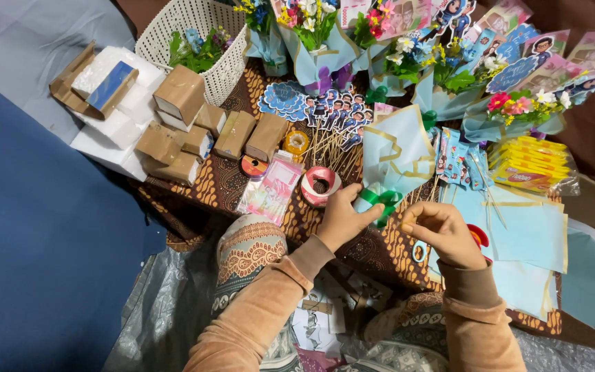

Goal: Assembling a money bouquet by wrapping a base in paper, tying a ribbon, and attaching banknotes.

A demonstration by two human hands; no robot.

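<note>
Left grip (pixel 342 219) pinching green ribbon (pixel 382 201) on blue paper cone (pixel 395 153); right grip (pixel 441 231) pinched, contents unclear. Cone empty; finished bouquets (pixel 518 110) behind.

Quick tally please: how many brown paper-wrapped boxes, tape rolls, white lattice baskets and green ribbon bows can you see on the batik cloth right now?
Brown paper-wrapped boxes: 7 visible, some stacked, so more may be hidden
Tape rolls (pink-and-white, yellow, small red): 3
White lattice basket: 1
Green ribbon bow on the light blue paper wrap, pinched by the left hand: 1
Total: 12
</note>
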